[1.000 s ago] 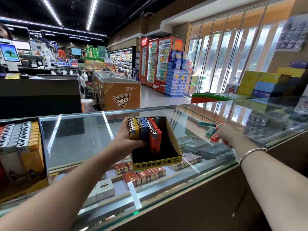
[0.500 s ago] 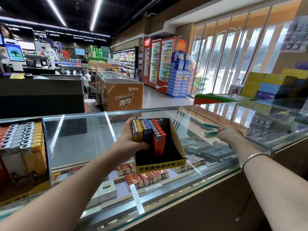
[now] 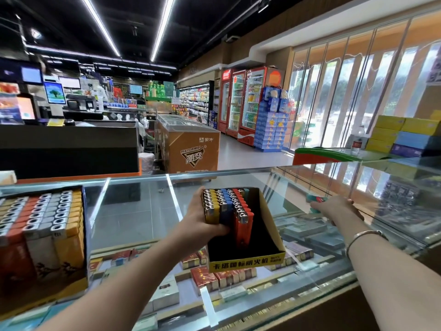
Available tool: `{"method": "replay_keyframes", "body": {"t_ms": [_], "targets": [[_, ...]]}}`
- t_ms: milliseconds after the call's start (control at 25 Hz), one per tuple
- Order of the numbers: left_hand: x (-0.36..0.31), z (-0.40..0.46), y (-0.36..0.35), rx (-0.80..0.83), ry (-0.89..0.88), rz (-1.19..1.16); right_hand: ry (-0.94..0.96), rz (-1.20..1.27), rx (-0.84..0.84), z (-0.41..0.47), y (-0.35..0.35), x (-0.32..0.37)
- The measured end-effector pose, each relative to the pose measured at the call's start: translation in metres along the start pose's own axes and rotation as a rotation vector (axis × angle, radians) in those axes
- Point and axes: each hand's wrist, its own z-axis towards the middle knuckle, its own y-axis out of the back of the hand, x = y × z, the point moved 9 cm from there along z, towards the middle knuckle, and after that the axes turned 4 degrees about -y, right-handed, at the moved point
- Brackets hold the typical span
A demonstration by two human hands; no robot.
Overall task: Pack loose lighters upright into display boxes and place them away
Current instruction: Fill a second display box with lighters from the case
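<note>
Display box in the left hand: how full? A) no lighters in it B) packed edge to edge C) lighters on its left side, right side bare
C: the lighters stand against the left side of the display box, whose right part shows bare black floor.

2 display boxes (image 3: pixel 245 260), 2 hands (image 3: pixel 202 225)

Display box (image 3: pixel 247 260) black inside, yellow front strip, black lettering; lighters (image 3: pixel 226 207) yellow, blue, red.
</note>
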Motion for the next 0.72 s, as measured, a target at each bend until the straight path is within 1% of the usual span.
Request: {"method": "replay_keyframes", "body": {"t_ms": [160, 240, 280, 360, 440, 520, 600, 720], "targets": [[0.001, 0.001, 0.000, 0.012, 0.012, 0.001, 0.017, -0.048, 0.275, -0.012, -0.012, 0.019], [0.000, 0.001, -0.001, 0.027, 0.020, 0.007, 0.067, -0.049, 0.404, -0.023, -0.022, 0.030], [-0.001, 0.001, -0.001, 0.034, 0.030, 0.008, 0.099, -0.055, 0.446, -0.028, -0.027, 0.036], [0.000, 0.000, 0.003, 0.042, 0.061, 0.022, 0.162, -0.029, 0.469, -0.036, -0.033, 0.048], [0.004, 0.001, 0.009, 0.046, 0.107, 0.030, 0.241, 0.122, 0.467, -0.044, -0.036, 0.066], [0.004, 0.002, 0.012, 0.067, 0.134, 0.020, 0.346, 0.366, 0.483, -0.058, -0.033, 0.093], [0.004, 0.002, 0.014, 0.080, 0.141, 0.079, 0.459, 0.603, 0.504, -0.078, -0.023, 0.125], [-0.001, 0.000, 0.012, 0.110, 0.125, 0.144, 0.644, 0.940, 0.642, -0.122, -0.008, 0.176]]}}
